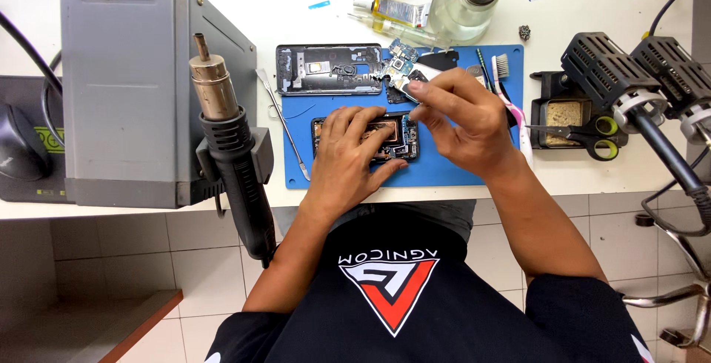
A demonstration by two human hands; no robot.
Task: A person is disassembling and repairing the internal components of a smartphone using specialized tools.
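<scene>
Both hands work on a blue mat (474,174) on a white bench (629,7); left hand (354,148) flat on opened phone (404,141), right hand (463,118) pinching something small.

White bench (615,178): blue mat (459,174), grey station box (122,89), glass bottle (463,7), scissors (592,137).

**Bench clutter around the work mat**

Grey hot-air station box (126,89) at left, w/ heat gun (229,141) hung nozzle-up in its side holder. Black device (22,141) partly in view at far left edge. Metal spudger (283,127) lies across the left edge of the blue mat (459,174). Above the mat: clear glass bottle w/ metal top (463,4), small yellow-labelled tube (396,13). Right of the mat: black tray w/ sponge (564,113), scissors w/ green-yellow handles (592,135) across it. Two black vented lamp heads (629,70) at far right. Toothbrush (503,74) near the mat's right edge.
</scene>
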